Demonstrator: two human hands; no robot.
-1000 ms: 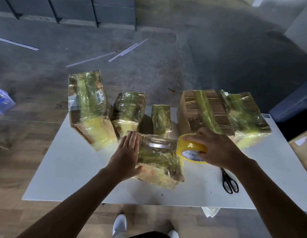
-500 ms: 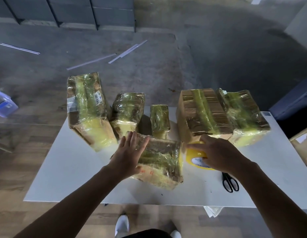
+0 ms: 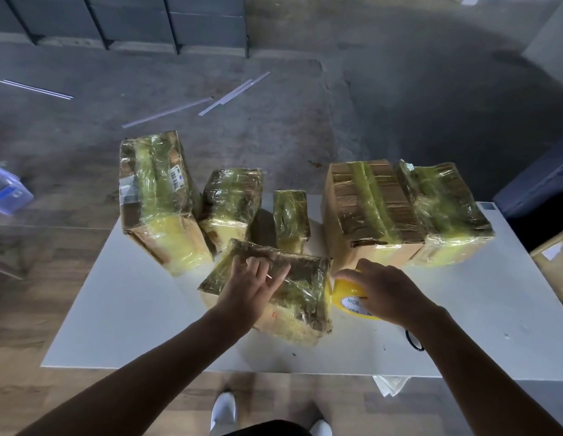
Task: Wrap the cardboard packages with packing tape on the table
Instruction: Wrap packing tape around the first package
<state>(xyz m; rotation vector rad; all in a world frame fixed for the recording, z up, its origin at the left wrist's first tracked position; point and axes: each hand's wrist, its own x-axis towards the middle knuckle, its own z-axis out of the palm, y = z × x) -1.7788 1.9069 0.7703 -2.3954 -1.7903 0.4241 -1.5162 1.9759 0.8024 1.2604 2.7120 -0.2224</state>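
Note:
A flat cardboard package (image 3: 302, 294) wrapped in shiny tape lies at the front middle of the white table (image 3: 132, 309). My left hand (image 3: 247, 287) presses down on its top with fingers spread. Right beside the package's right edge, my right hand (image 3: 384, 291) grips a yellow roll of packing tape (image 3: 349, 297), low against the table. Several other tape-wrapped packages stand behind: a tall one (image 3: 157, 196) at the left, two smaller ones (image 3: 231, 206) (image 3: 289, 215) in the middle, two large boxes (image 3: 365, 212) (image 3: 443, 209) at the right.
Black scissors (image 3: 414, 341) lie mostly hidden under my right forearm. Crumpled white paper (image 3: 390, 383) hangs below the table's front edge. A brown box (image 3: 553, 256) sits right of the table; a clear plastic bin (image 3: 6, 193) and thin white strips (image 3: 233, 94) lie on the floor.
My right hand has lowered the tape roll from above the package's right end to the table beside it. My left hand has shifted farther onto the package's top.

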